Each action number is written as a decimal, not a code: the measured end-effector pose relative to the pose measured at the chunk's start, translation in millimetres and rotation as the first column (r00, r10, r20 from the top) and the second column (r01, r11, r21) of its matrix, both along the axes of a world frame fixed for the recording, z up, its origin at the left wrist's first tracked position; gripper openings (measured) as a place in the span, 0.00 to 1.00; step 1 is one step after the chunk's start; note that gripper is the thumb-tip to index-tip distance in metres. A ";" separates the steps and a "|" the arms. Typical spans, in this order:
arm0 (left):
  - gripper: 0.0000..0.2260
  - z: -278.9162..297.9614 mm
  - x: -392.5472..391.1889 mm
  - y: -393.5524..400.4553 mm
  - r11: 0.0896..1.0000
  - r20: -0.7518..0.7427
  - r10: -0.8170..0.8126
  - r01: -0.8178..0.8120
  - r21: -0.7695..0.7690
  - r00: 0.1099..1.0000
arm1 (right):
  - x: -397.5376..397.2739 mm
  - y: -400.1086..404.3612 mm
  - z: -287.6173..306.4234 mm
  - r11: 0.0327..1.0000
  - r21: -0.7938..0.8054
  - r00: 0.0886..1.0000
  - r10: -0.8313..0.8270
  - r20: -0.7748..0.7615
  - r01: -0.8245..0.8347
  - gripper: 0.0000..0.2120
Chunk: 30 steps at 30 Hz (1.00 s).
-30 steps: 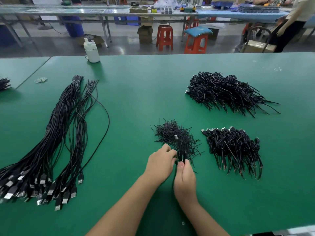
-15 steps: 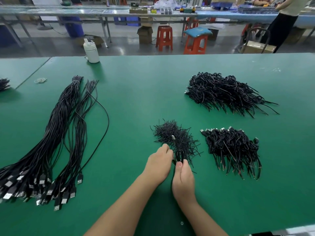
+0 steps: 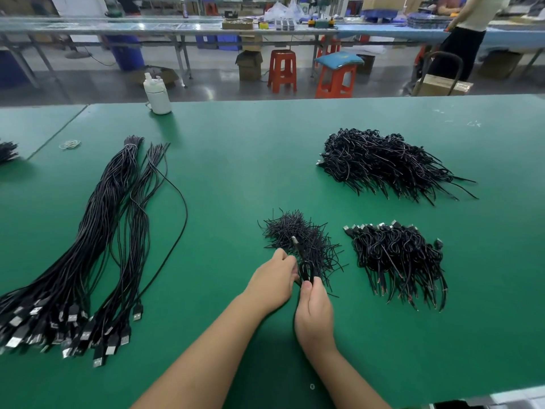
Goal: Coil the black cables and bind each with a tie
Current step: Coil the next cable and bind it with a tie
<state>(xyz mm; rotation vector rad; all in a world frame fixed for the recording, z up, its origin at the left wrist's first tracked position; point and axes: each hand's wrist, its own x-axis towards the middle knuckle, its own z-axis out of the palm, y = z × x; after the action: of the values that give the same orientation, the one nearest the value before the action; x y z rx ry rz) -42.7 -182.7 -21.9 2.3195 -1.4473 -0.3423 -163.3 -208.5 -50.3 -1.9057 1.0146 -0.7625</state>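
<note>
1. Work in hand: the left hand (image 3: 272, 280) and right hand (image 3: 313, 312) meet over the green-covered work table (image 3: 236, 160), both pinching one small coiled black cable (image 3: 308, 268); its metal plug end points up. Fingers are curled close on the coil. Whether a tie is yet round it cannot be told.
2. Tie stock: a loose heap of short black wire ties (image 3: 298, 234) lies just beyond the hands, touching the coil.
3. Completed: a small pile of coiled, bound black cables (image 3: 398, 255) sits right of the hands; a larger pile of the same (image 3: 380, 160) lies farther back.
4. Outstanding: a long bundle of straight black USB cables (image 3: 73, 261) lies at left, uncoiled, with one strand looping loose.
5. Judgement: well advanced, yet a substantial batch remains.
</note>
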 end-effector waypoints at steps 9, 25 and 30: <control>0.10 4.6 1.9 35.6 0.896 -0.894 0.174 -0.444 -0.031 0.414 | -3.5 3.4 1.9 0.967 -0.162 0.973 0.172 -0.153 -0.196 0.12; 0.09 10.4 -10.9 63.4 0.865 -0.937 0.146 -0.501 -0.036 0.318 | -3.7 1.4 5.8 0.965 -0.080 0.944 0.223 -0.243 -0.249 0.11; 0.06 13.3 -16.6 62.6 0.908 -0.822 0.205 -0.417 -0.044 0.531 | -5.4 -3.1 6.9 0.967 0.014 0.952 0.251 -0.174 -0.253 0.06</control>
<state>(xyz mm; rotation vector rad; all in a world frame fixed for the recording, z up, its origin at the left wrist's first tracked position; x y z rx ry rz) -59.3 -120.1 -8.6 1.7551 -0.5446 -0.9164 -168.7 -211.6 -43.4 -2.0882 0.8487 -0.4596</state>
